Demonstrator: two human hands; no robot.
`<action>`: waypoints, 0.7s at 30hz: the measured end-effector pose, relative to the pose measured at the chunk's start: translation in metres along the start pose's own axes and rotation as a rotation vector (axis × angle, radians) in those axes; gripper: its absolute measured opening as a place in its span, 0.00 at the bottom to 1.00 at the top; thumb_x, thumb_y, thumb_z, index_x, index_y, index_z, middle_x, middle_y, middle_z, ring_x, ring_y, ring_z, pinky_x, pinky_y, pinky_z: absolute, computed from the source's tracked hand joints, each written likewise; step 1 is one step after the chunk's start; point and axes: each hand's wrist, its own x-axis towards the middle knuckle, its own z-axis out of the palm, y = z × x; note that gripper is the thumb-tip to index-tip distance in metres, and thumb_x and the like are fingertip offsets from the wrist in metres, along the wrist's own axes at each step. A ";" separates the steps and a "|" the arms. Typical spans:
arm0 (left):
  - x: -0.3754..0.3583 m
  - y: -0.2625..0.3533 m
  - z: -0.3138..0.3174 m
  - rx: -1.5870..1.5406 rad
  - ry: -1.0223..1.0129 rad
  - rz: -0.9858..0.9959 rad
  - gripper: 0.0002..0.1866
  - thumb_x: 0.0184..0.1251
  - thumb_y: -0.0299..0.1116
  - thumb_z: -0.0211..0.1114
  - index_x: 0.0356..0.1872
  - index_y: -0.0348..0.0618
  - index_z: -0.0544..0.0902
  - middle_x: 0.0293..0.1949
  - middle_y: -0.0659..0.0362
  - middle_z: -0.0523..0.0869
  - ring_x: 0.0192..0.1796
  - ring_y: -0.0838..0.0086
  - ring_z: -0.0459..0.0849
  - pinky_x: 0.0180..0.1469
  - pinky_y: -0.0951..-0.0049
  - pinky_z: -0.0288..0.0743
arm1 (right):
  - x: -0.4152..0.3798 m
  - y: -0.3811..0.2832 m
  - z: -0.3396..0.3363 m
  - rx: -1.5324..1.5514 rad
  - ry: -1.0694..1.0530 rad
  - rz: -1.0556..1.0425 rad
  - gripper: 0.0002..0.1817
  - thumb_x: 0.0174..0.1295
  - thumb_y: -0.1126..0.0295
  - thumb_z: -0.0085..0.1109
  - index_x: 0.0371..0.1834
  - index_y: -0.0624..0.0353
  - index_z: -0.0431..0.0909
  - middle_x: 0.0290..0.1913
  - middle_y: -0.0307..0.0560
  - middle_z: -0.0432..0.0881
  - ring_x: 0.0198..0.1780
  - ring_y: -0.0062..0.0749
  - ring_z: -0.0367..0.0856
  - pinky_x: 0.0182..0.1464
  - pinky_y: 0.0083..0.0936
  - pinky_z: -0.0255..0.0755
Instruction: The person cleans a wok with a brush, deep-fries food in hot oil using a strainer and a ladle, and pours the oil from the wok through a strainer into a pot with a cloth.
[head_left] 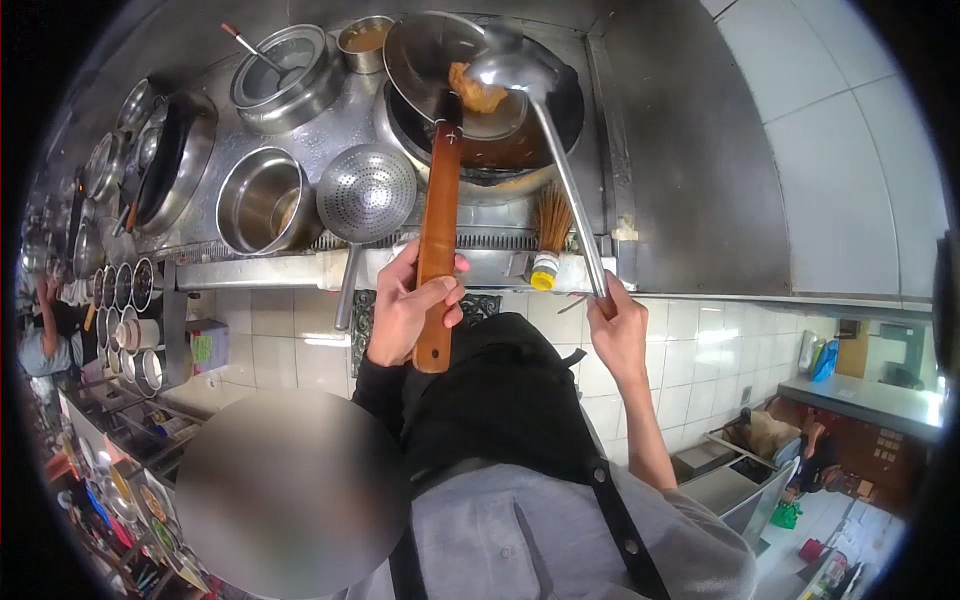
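Note:
My left hand (415,305) is wrapped round the wooden handle (438,230) of a pan (415,60), which is raised over a large dark wok (565,110). In my right hand (618,325) is the metal handle of a long ladle (515,74). The ladle's bowl is beside a piece of orange-brown food (478,92) at the pan's right side. Brown liquid (500,152) shows in the wok below. Whether the ladle touches the food, I cannot tell.
Left of the wok are a perforated strainer (367,193), an empty steel pot (262,198), a lidded pot (285,85) and a small container of brown liquid (366,42). A bristle brush (552,235) stands at the counter's front edge. Another person (48,335) is at the far left.

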 end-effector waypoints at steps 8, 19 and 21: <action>-0.004 -0.001 -0.001 -0.048 0.009 0.004 0.20 0.67 0.14 0.54 0.60 0.32 0.74 0.48 0.52 0.81 0.34 0.76 0.75 0.28 0.75 0.73 | -0.003 0.006 -0.001 -0.156 0.041 -0.110 0.24 0.63 0.82 0.61 0.64 0.77 0.75 0.21 0.56 0.77 0.19 0.31 0.75 0.28 0.32 0.70; -0.002 -0.003 -0.006 0.007 0.029 0.005 0.20 0.67 0.13 0.55 0.59 0.31 0.74 0.48 0.52 0.82 0.33 0.76 0.76 0.28 0.74 0.75 | 0.003 -0.004 0.000 -0.104 -0.018 -0.012 0.26 0.64 0.81 0.59 0.67 0.74 0.74 0.24 0.59 0.78 0.23 0.46 0.78 0.31 0.37 0.74; -0.001 -0.001 -0.003 0.010 0.007 0.003 0.19 0.67 0.13 0.56 0.58 0.31 0.74 0.48 0.52 0.82 0.33 0.76 0.76 0.29 0.74 0.75 | 0.012 -0.001 0.004 -0.089 -0.059 -0.058 0.27 0.63 0.81 0.57 0.68 0.71 0.74 0.27 0.63 0.80 0.28 0.57 0.83 0.34 0.41 0.76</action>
